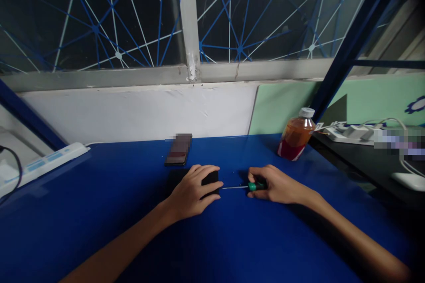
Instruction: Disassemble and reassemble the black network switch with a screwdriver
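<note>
A black box-like object (210, 177) lies on the blue table (252, 239), partly covered by my left hand (193, 189). The fingers of that hand are wrapped over its top and sides, holding it down. My right hand (270, 183) is closed around the green and black handle of a screwdriver (252, 186). Its thin metal shaft points left, level with the tabletop, and its tip meets the right end of the black object near my left fingertips. Whether the tip sits in a screw is too small to tell.
Behind my left hand lies a dark phone (179, 149). A bottle of orange drink (296, 135) with a white cap stands at the back right. White power strips rest at the left (46, 166) and on the dark surface at right (352, 135). A wall and windows border the back.
</note>
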The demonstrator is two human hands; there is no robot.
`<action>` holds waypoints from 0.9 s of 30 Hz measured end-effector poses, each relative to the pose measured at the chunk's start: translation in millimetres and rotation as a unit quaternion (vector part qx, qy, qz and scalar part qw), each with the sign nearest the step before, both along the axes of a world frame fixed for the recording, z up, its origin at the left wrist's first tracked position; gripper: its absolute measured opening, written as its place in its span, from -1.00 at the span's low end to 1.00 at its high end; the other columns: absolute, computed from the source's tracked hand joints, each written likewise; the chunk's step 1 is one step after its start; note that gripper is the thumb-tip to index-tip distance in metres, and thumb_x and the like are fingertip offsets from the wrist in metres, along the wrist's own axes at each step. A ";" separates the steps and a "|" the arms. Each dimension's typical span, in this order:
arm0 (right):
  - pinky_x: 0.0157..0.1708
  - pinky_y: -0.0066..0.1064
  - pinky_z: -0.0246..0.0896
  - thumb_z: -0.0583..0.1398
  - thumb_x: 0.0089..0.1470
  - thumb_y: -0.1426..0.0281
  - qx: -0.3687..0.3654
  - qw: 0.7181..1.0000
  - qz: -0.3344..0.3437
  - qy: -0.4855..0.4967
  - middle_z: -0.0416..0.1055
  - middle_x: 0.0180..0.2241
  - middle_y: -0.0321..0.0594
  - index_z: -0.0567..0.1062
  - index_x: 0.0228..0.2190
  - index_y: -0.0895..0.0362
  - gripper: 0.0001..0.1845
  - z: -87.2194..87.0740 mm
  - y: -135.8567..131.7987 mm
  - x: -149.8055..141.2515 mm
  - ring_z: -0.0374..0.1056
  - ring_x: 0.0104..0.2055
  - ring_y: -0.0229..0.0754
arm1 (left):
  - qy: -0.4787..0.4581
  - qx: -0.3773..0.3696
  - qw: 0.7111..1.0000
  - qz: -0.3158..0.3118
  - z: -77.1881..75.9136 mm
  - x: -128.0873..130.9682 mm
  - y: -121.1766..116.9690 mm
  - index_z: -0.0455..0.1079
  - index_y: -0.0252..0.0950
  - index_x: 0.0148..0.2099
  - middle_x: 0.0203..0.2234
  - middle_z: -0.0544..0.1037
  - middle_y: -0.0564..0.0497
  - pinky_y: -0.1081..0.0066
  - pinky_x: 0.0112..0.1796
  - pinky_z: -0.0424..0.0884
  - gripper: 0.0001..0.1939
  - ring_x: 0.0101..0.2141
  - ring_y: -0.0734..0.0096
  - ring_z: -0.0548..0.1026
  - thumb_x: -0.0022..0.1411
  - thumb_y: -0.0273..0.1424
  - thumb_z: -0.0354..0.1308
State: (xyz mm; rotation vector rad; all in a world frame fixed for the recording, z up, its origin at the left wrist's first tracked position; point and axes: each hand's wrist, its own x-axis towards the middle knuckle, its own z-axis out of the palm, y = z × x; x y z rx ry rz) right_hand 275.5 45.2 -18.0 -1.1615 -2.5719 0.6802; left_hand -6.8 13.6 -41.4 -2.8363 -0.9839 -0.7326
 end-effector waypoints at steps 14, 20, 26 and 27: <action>-0.54 -0.47 -0.13 0.28 -0.05 0.28 0.009 1.000 0.009 0.013 0.24 -0.59 -0.43 0.32 -0.46 0.10 -0.76 5.9 1.1 3.2 0.07 -0.55 -0.34 | -0.058 -0.058 0.994 0.076 7.9 14.5 -5.2 0.53 -0.07 -0.21 0.00 0.42 0.01 -0.02 -0.02 0.28 -0.89 0.03 0.14 0.34 0.20 -0.29 0.20; -0.53 -0.46 -0.07 0.29 -0.05 0.21 0.011 1.000 0.009 0.025 0.22 -0.57 -0.42 0.32 -0.48 0.11 -0.71 6.4 9.7 14.9 0.08 -0.54 -0.32 | -0.100 -0.070 0.985 0.125 8.0 26.2 -8.0 0.55 -0.10 -0.32 -0.10 0.49 0.05 0.01 -0.03 0.27 -0.94 -0.04 0.20 0.40 0.15 -0.37 0.25; -0.53 -0.44 -0.01 0.27 -0.04 0.15 -0.005 0.995 -0.050 0.086 0.19 -0.56 -0.41 0.25 -0.52 0.11 -0.64 4.4 29.1 38.8 0.09 -0.54 -0.32 | -0.075 -0.078 0.984 0.144 11.2 40.3 1.2 0.55 -0.09 -0.25 -0.12 0.49 0.03 0.01 -0.07 0.28 -0.88 -0.07 0.18 0.41 0.21 -0.36 0.18; -0.52 -0.44 -0.01 0.27 -0.06 0.15 -0.004 0.995 -0.050 0.086 0.19 -0.56 -0.41 0.26 -0.52 0.11 -0.64 3.0 31.1 40.3 0.09 -0.54 -0.32 | -0.071 -0.077 0.984 0.145 11.3 43.3 3.2 0.55 -0.09 -0.23 -0.10 0.48 0.02 0.01 -0.07 0.28 -0.87 -0.06 0.18 0.40 0.22 -0.36 0.17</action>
